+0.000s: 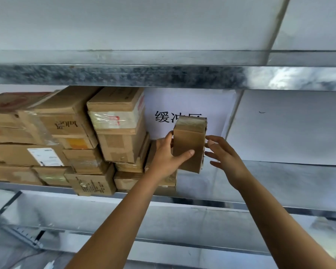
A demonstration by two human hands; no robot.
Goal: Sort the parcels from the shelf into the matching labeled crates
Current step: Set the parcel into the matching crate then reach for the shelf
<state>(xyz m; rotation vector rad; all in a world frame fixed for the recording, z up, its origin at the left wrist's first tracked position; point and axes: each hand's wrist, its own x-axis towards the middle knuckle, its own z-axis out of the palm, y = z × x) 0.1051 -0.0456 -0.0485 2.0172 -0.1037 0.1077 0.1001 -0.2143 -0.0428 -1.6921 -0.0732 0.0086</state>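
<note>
1. My left hand (166, 159) grasps a small brown parcel (189, 144), thumb across its front face and the fingers wrapped behind its left edge.
2. I hold the parcel upright and lifted clear of the metal shelf (279, 183), its taped top covering part of a white paper sign (184, 111) with black characters on the back wall.
3. My right hand (224, 158) is released, fingers spread, just beside the parcel's right edge; I cannot tell whether the fingertips touch it.
4. Left of my left hand, a stack of cardboard parcels (66, 140) fills the shelf, some with white labels and clear tape.
5. Directly behind my left wrist, two flat boxes (128, 179) lie stacked.
</note>
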